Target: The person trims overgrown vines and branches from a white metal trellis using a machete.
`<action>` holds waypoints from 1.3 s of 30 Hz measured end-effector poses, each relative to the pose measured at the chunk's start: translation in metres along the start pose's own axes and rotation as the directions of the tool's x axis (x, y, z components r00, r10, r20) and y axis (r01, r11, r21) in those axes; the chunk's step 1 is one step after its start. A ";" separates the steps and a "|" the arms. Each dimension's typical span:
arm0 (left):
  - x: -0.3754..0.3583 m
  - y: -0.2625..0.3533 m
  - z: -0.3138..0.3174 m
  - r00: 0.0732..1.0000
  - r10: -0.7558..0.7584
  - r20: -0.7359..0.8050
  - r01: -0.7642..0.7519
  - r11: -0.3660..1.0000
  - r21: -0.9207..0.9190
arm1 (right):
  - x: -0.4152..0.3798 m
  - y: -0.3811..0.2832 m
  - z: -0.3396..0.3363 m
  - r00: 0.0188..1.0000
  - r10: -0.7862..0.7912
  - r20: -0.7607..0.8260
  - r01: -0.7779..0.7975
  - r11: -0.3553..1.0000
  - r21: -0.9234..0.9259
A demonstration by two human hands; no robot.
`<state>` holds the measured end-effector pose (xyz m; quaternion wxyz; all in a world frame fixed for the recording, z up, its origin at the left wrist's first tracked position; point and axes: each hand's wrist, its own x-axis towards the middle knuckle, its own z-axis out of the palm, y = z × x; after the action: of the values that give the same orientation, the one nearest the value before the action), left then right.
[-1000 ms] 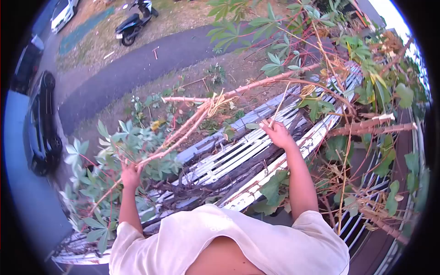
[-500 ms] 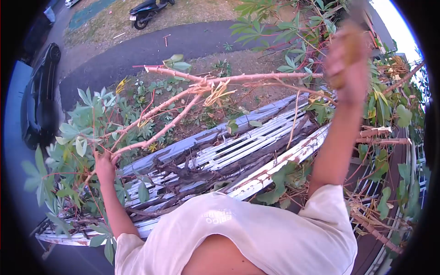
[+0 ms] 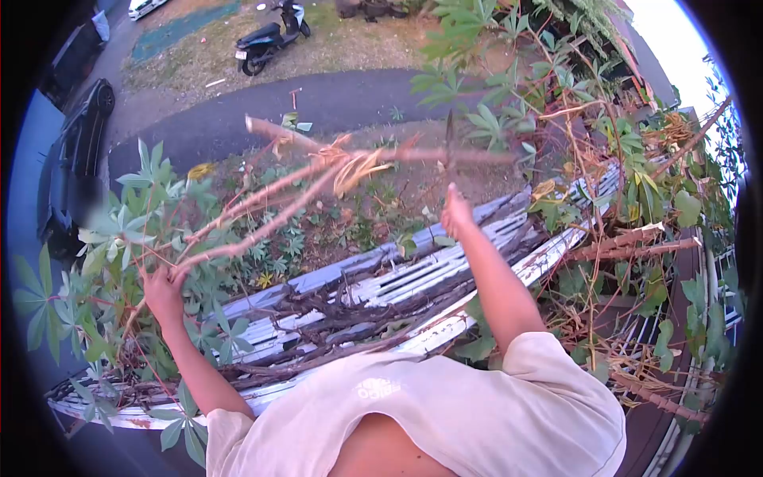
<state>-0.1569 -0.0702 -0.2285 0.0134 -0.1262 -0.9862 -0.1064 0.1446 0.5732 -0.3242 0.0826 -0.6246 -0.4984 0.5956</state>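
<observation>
My left hand is closed around a thin part of the forked branch, among green palmate leaves. The branch stretches rightward above the white slats, its bark pinkish brown. Torn, pale strips hang where its limbs join. My right hand grips a knife, its handle mostly hidden by the fingers. The dark, narrow blade points up and overlaps the branch's right part in this view.
Dry dark vines lie along the white slatted structure before me. Cut stems and leafy growth crowd the right side. Below are a paved path, a parked scooter and a dark car at left.
My right hand has come down and left from its raised position with the knife. The branch's right end has shifted left, and my left hand has moved slightly left with it.
</observation>
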 end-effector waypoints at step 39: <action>-0.011 -0.001 0.067 0.997 0.032 -0.064 -0.026 0.995 0.099 | -0.371 -0.382 -0.016 0.045 -0.999 -0.003 0.936 0.043 -0.350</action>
<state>-0.1468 -0.0591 -0.2950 0.0533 -0.1362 -0.9873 -0.0616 0.0343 0.5009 0.1922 0.4456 -0.1901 -0.8450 0.2265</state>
